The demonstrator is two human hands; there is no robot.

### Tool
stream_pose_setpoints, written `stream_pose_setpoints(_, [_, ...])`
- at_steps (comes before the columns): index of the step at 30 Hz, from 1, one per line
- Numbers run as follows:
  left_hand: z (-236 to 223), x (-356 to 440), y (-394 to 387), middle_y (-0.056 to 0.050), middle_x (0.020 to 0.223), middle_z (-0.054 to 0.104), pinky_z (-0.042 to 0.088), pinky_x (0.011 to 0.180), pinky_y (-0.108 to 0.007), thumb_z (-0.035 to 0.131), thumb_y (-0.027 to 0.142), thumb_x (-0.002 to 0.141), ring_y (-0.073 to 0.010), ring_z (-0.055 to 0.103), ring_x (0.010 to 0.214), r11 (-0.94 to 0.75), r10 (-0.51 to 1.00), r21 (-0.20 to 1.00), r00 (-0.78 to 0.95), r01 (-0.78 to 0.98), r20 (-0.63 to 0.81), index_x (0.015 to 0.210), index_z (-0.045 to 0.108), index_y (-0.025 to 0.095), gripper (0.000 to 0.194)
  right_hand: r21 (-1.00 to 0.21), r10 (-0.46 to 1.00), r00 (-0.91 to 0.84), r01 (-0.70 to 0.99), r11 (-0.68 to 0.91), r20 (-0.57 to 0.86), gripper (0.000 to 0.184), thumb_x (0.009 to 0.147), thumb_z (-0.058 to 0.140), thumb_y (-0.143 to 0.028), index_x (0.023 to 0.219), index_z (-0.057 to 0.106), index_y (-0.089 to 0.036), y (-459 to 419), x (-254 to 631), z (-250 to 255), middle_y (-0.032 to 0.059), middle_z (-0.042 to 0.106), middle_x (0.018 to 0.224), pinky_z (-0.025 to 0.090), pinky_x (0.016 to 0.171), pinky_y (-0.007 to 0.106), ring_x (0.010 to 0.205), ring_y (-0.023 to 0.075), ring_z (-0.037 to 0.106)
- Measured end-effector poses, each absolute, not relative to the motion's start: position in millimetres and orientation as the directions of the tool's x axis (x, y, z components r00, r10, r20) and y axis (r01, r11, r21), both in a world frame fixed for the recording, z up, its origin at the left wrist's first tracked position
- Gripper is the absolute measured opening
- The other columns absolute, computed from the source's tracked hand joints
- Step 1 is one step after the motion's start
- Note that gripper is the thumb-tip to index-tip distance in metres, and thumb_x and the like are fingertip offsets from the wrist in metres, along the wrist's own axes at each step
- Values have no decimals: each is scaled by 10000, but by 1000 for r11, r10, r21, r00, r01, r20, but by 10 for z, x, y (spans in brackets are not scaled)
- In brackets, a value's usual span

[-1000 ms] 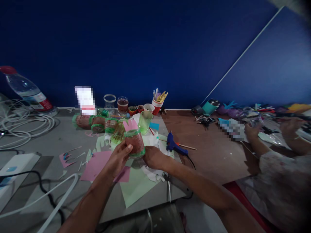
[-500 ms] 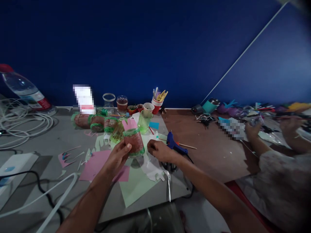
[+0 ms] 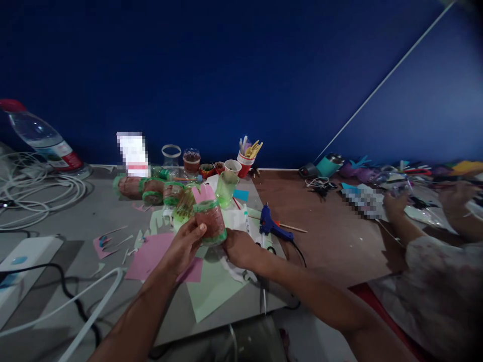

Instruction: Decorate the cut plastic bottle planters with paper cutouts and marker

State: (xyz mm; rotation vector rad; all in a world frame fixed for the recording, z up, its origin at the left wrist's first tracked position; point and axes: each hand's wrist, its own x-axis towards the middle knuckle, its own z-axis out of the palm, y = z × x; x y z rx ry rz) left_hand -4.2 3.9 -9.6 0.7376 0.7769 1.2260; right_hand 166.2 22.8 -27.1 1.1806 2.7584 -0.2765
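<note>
While clasping the near-upright jar (image 3: pixel 212 220) in left fingers (image 3: pixel 198 231) inside the table's front edge (image 3: pixel 215 324), cannot tell right fingers' (image 3: pixel 232 242) grip at the jar's lower right.

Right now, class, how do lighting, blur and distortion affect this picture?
In the head view, light is dim; the blue wall is palest at right; a bright rectangle is pixelated; the brown-and-green jar looks fairly clear, while the co-worker's hands look soft; the bottle leans, probably from lens distortion.
</note>
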Motion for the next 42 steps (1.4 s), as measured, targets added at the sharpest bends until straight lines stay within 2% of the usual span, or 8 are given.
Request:
stream_pose_setpoints(6, [-109,-44,49,-76,981,717,484,814,-305,736,329,693,-231,652,932,185,979,829,171,-527,-110,962,681,166,318,-145,734,-648,761,632,-202,193,796,488,-132,936,603,-68,210,1681,-225,183,627,947,431,647,306,811,245,610])
stream_pose_setpoints(13, [-63,-38,35,-85,971,719,503,756,-291,727,323,702,-233,660,899,192,977,837,181,-512,-113,965,682,161,313,-286,773,-611,782,554,-171,169,846,435,-166,861,599,-126,303,1895,3,64,651,838,357,594,218,695,129,573])
stream_pose_setpoints(17, [-59,-38,38,-72,935,725,501,748,-284,748,331,676,-226,663,873,202,977,840,161,-503,-139,946,689,169,321,-322,756,-632,761,564,-169,165,851,444,-163,848,606,-133,295,1921,36,42,651,823,363,608,202,685,113,566])
stream_pose_setpoints(23, [-79,-38,35,-75,969,716,493,798,-299,734,334,694,-226,659,904,188,979,839,163,-510,-120,972,682,162,331,-252,712,-682,728,638,-167,195,868,453,-172,955,614,-103,262,1817,-149,135,634,965,416,693,260,812,185,605])
stream_pose_setpoints(32, [-63,-37,32,-72,971,710,479,840,-324,715,327,718,-242,636,973,172,979,836,182,-521,-88,943,680,168,278,-133,596,-781,621,772,-185,228,798,461,-65,982,596,-60,242,1764,-224,173,638,963,439,709,308,827,232,615])
stream_pose_setpoints(37, [-43,-22,28,-66,918,713,472,781,-299,735,336,691,-219,645,869,192,978,854,170,-484,-124,943,687,168,306,-258,685,-723,682,684,-94,167,877,420,-171,925,569,-115,361,1956,-96,94,633,884,415,661,251,744,164,582])
stream_pose_setpoints(40, [-72,0,45,-62,850,702,460,763,-300,747,352,671,-213,636,822,163,982,856,166,-491,-92,866,687,153,285,-596,833,-538,628,500,131,139,867,406,-155,822,538,-145,463,2116,150,20,567,758,391,651,212,707,122,522])
stream_pose_setpoints(42, [-105,12,54,-68,839,688,455,759,-306,742,361,675,-215,628,816,149,977,854,207,-499,-49,836,675,138,283,-676,848,-474,546,496,239,140,880,408,-205,806,518,-161,490,2164,342,-10,504,699,371,619,213,651,114,466])
